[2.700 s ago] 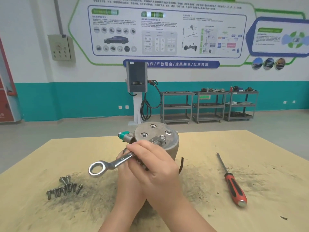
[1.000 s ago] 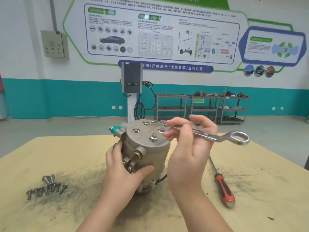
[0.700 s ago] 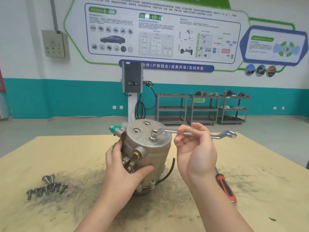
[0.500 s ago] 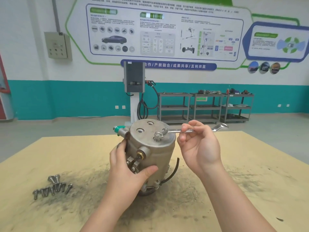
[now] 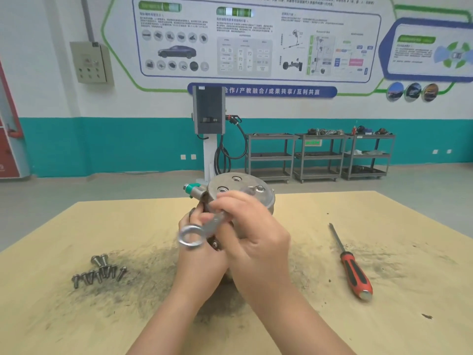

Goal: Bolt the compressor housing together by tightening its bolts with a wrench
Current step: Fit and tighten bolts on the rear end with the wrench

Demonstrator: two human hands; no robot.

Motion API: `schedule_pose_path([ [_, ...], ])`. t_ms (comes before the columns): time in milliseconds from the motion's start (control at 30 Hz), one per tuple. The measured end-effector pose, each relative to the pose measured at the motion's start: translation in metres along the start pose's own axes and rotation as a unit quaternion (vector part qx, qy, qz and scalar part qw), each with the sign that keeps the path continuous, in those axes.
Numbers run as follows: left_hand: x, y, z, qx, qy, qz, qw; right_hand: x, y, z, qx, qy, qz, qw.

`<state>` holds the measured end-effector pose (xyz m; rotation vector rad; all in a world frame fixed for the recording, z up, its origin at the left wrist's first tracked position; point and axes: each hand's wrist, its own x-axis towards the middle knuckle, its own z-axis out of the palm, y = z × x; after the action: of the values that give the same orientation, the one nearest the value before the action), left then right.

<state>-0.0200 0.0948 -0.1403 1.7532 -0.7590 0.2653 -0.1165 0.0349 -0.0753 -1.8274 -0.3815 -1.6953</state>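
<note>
The wrench (image 5: 202, 226), swung from the right of the upright compressor housing (image 5: 256, 198) on the table (image 5: 384, 213) to its near left, is gripped by the right hand (image 5: 253, 231) while the housing is held by the left hand (image 5: 197, 242), suggesting another tightening stroke on a top bolt.

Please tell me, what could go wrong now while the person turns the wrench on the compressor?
1. The wrench is blurred in mid-swing, and its ring end passes close to the left hand that steadies the compressor. A slip could hit those fingers.
2. The right hand hides the working end, so the seating on the bolt cannot be checked; a poor fit may round the bolt head.
3. The compressor is only hand-held on the table, so it might tip.
</note>
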Motion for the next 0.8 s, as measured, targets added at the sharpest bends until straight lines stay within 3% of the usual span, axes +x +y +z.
schedule_pose_path([
  [67,0.006,0.005,0.000,0.002,-0.014,-0.001,1.000,0.009,0.002,-0.008,0.024,0.047,-0.022,0.998],
  [167,0.008,0.000,0.003,-0.039,0.020,0.001,0.999,0.023,0.003,-0.021,0.146,0.146,0.101,0.973],
  [300,0.006,-0.002,0.000,-0.034,0.020,0.012,0.999,0.031,0.020,-0.035,0.346,0.271,0.342,0.831],
  [367,0.008,-0.001,-0.001,-0.040,0.012,-0.002,0.999,0.031,0.029,-0.039,0.406,0.284,0.403,0.769],
  [433,0.007,-0.001,-0.001,-0.042,0.015,0.002,0.999,0.029,0.037,-0.039,0.441,0.283,0.429,0.736],
  [733,0.005,0.008,-0.005,-0.053,0.008,-0.007,0.999,0.034,0.063,-0.050,0.461,0.180,0.465,0.734],
  [800,0.005,0.008,-0.006,-0.051,0.010,-0.011,0.999,0.029,0.059,-0.049,0.458,0.182,0.436,0.753],
])
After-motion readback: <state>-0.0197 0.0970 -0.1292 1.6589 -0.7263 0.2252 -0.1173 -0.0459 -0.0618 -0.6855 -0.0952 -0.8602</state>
